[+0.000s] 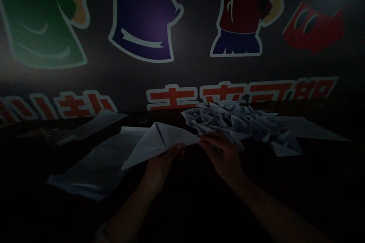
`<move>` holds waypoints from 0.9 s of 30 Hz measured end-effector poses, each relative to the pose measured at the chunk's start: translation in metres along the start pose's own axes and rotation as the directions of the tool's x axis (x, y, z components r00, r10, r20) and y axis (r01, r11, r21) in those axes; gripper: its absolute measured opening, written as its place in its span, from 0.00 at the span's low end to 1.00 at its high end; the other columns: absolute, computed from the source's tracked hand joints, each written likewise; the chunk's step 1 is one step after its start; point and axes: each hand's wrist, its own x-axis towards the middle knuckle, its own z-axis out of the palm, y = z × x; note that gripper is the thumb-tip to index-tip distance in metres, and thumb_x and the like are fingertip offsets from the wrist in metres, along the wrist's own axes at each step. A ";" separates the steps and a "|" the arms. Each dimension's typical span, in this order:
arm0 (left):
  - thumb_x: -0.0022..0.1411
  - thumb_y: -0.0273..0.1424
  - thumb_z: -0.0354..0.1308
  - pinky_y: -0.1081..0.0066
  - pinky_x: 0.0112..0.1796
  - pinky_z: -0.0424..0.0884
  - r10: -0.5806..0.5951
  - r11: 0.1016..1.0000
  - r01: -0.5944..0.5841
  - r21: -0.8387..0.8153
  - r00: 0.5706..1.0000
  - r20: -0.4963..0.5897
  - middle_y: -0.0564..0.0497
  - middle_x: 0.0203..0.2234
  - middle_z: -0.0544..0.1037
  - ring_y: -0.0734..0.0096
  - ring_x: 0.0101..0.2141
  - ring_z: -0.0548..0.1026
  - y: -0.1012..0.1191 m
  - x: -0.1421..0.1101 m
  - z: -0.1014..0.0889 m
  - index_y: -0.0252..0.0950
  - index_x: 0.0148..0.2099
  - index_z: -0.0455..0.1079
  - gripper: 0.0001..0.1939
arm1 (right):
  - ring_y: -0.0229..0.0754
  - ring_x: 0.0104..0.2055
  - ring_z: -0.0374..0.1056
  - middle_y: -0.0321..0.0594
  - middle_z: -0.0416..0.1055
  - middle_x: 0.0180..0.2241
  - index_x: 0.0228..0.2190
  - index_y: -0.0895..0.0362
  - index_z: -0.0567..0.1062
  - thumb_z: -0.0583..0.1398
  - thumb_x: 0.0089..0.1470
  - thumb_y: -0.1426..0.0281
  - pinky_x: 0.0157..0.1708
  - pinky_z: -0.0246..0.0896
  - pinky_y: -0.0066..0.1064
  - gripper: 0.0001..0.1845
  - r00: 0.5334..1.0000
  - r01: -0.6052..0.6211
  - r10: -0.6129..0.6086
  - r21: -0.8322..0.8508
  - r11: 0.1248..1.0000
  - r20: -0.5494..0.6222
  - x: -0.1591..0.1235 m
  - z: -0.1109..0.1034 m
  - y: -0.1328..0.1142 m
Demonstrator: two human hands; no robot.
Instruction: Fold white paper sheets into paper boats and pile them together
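1. You held a folded white paper between both hands, its long axis lying slantwise, from lower left up to the right.
2. Your left hand was half closed on its lower edge; your right hand pinched the right tip, so was nearer the pile.
3. Folded paper pieces lay heaped just beyond, on the desk.

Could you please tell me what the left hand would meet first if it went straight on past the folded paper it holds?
Beyond the folded paper in the left hand, it would likely meet the heap of folded paper pieces, though the dim light leaves depth unclear.
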 end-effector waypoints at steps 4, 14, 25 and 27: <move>0.48 0.39 0.68 0.66 0.34 0.74 0.041 0.997 -0.041 0.061 0.999 0.005 0.46 0.26 0.81 0.61 0.30 0.78 0.007 -0.001 -0.001 0.33 0.31 0.78 0.13 | 0.43 0.39 0.70 0.37 0.74 0.35 0.30 0.45 0.81 0.66 0.49 0.69 0.41 0.65 0.36 0.05 0.998 -0.055 0.053 0.055 0.997 0.039 0.000 0.000 0.000; 0.51 0.38 0.65 0.68 0.33 0.71 0.088 0.972 -0.104 0.211 0.993 0.081 0.49 0.24 0.81 0.63 0.29 0.77 0.007 -0.005 0.000 0.36 0.27 0.76 0.10 | 0.40 0.34 0.67 0.36 0.70 0.31 0.27 0.51 0.78 0.63 0.51 0.68 0.35 0.63 0.31 0.03 0.968 -0.203 0.180 0.124 0.971 0.175 -0.001 0.001 0.002; 0.50 0.37 0.66 0.68 0.32 0.70 0.094 0.980 -0.112 0.165 0.989 0.110 0.50 0.25 0.80 0.64 0.28 0.76 0.004 -0.003 0.003 0.36 0.31 0.75 0.10 | 0.37 0.24 0.72 0.32 0.74 0.24 0.39 0.53 0.79 0.70 0.41 0.62 0.26 0.66 0.29 0.20 0.791 -0.609 0.529 0.469 0.639 0.307 0.001 0.008 -0.002; 0.51 0.37 0.65 0.69 0.31 0.70 0.086 0.980 -0.107 0.169 0.988 0.124 0.50 0.23 0.79 0.66 0.26 0.75 0.002 -0.003 0.002 0.35 0.29 0.74 0.10 | 0.39 0.24 0.73 0.35 0.74 0.22 0.31 0.58 0.79 0.69 0.40 0.56 0.24 0.67 0.29 0.20 0.696 -0.708 0.573 0.549 0.445 0.432 0.004 0.006 0.001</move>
